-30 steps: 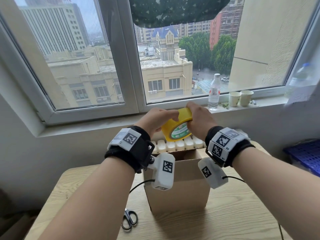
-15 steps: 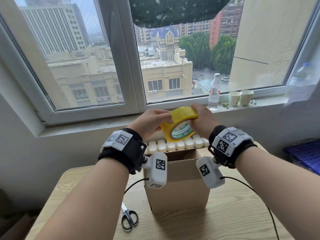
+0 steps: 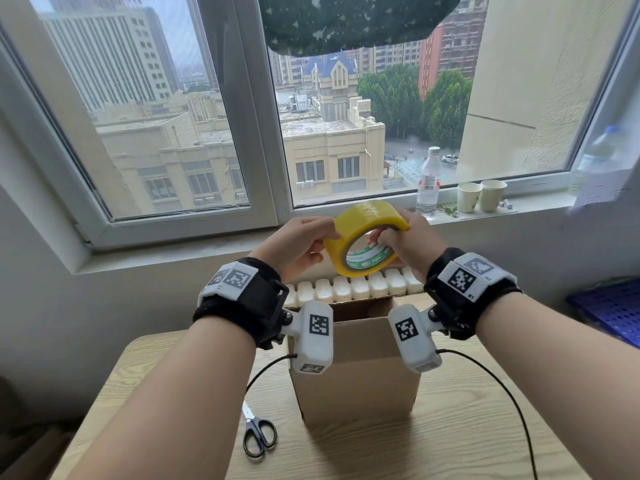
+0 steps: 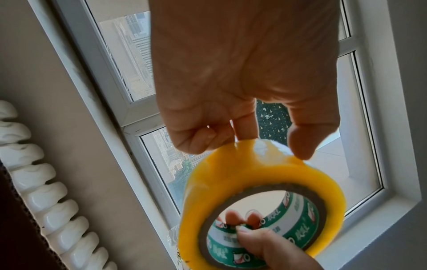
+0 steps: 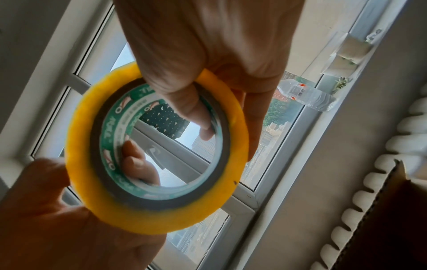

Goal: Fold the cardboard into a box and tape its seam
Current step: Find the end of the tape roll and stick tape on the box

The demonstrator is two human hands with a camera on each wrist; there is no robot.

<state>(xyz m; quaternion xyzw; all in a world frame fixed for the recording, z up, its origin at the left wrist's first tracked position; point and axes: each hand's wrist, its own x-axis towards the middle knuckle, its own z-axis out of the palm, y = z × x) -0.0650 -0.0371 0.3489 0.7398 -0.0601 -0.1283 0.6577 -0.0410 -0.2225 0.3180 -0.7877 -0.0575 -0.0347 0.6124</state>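
Both hands hold a yellow tape roll [image 3: 363, 233] in the air above the brown cardboard box [image 3: 356, 379], which stands upright on the wooden table with its top flaps up. My right hand [image 3: 407, 239] grips the roll with the thumb through its green-printed core [image 5: 161, 140]. My left hand [image 3: 298, 242] pinches the roll's outer yellow surface [image 4: 245, 157] between thumb and fingers at the left rim. In the right wrist view the roll [image 5: 157, 206] faces the camera and left-hand fingers show through its hole.
Black-handled scissors [image 3: 258, 434] lie on the table [image 3: 467, 438] left of the box. A white radiator [image 3: 349, 287] runs behind the box under the window sill, where a water bottle [image 3: 428, 183] and two paper cups [image 3: 479, 195] stand. A blue crate [image 3: 609, 313] sits at right.
The roll has been raised and tilted so its outer face turns upward. Both hands have risen with it, and the left hand has shifted along the rim.
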